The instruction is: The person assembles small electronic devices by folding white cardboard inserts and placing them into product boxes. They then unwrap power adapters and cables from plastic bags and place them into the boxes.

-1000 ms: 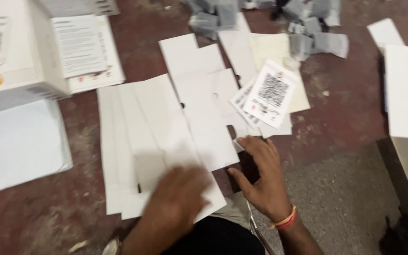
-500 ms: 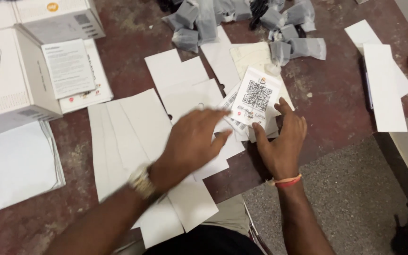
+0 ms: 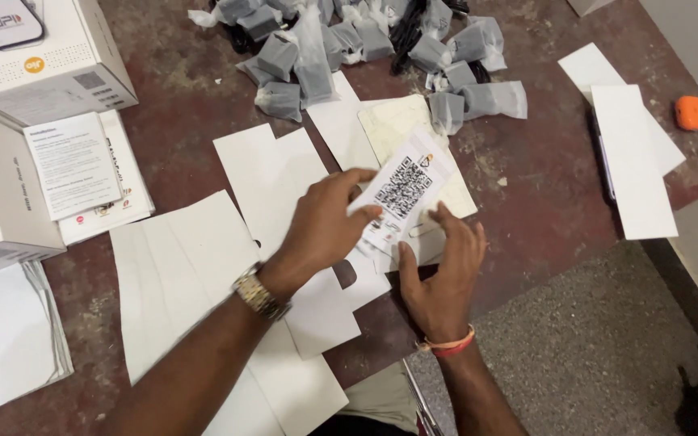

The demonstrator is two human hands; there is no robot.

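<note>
Here the left hand [image 3: 325, 226] pinches a code-printed card [image 3: 401, 194] in its fingers; the right hand [image 3: 442, 270], fingers spread, steadies it just below the grey pouches [image 3: 365, 40].

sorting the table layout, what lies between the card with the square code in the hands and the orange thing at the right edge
In the head view, between the code card and the orange object lie bare reddish tabletop and two long white paper strips.

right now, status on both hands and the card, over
Left hand pinching white code card at its edge. Right hand open, fingers by card's lower side. Card lifted over loose white sheets; grey pouches heaped behind.
</note>
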